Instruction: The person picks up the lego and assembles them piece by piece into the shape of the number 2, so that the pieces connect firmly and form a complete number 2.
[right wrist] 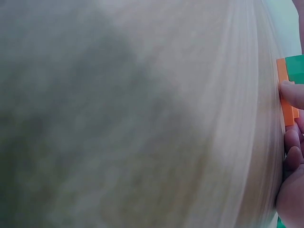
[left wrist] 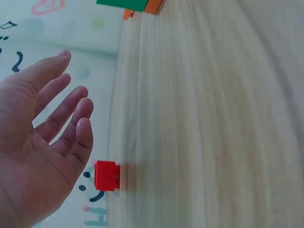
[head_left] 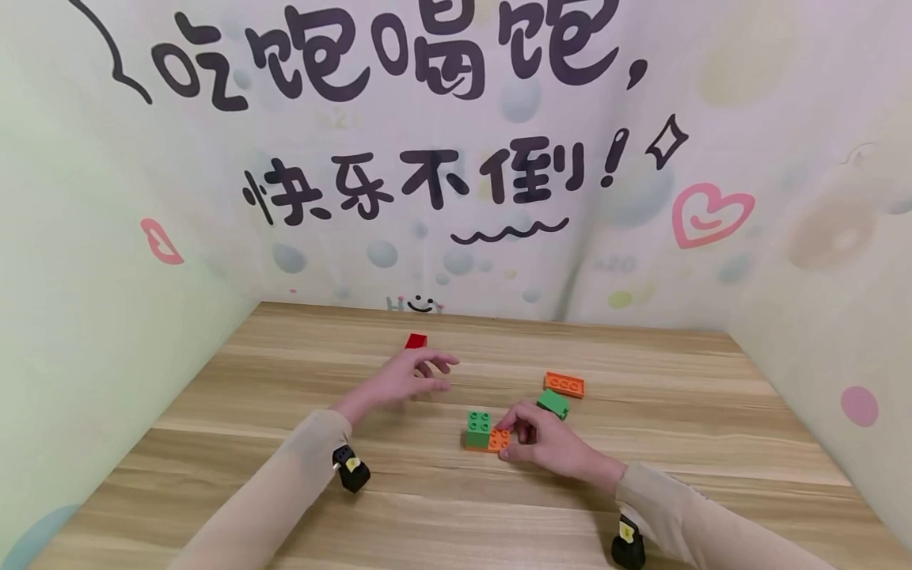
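My right hand [head_left: 552, 445] pinches the right end of an orange toy building plate [head_left: 500, 441] between thumb and fingers. On the plate's left part sits a green building brick [head_left: 479, 431], studs up. In the right wrist view the thumb lies against the orange plate [right wrist: 283, 102], which stays low by the tabletop; the green brick [right wrist: 295, 69] is cut off by the frame. My left hand [head_left: 402, 378] holds nothing, its fingers loosely bent over the table. Just behind it is a red brick [head_left: 416, 340], seen whole in the left wrist view beside the fingers.
Beyond the right hand lie another green brick [head_left: 552, 404] and a second orange plate [head_left: 565, 385], its hollow underside up. A wooden table [head_left: 427, 507] carries everything. Printed cloth walls [head_left: 413, 261] close it in at the back and sides.
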`<state>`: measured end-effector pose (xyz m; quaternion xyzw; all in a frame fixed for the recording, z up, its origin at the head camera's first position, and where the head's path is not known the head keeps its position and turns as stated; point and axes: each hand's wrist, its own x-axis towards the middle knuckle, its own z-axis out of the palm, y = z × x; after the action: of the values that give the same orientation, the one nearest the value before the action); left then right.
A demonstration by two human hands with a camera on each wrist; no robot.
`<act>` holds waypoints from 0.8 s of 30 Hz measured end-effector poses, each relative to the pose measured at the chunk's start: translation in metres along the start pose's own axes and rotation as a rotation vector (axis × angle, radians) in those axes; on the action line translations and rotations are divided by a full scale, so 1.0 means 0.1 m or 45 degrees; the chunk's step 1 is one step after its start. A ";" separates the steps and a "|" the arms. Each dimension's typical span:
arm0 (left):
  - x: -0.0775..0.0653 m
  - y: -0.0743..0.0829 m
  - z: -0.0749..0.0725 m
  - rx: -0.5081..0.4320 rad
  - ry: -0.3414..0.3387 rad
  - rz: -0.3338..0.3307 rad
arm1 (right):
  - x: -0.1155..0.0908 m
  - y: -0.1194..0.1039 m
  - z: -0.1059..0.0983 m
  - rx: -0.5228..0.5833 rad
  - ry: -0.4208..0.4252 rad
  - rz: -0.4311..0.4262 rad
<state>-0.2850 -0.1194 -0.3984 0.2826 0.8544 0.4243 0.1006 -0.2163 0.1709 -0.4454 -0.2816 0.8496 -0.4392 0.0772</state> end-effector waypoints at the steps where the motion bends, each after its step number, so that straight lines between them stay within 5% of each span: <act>1: 0.01 -0.02 -0.01 0.005 0.023 0.000 | 0.00 0.00 0.00 0.000 0.000 -0.002; 11: 0.12 -0.18 -0.11 0.071 0.202 -0.044 | 0.00 0.02 0.00 -0.014 0.012 -0.011; 24: 0.14 -0.33 -0.17 0.114 0.271 -0.103 | -0.01 0.00 0.00 -0.003 0.013 -0.017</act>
<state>-0.3169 -0.1391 -0.4129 0.2056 0.8889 0.4091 0.0138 -0.2155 0.1709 -0.4452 -0.2850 0.8486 -0.4403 0.0696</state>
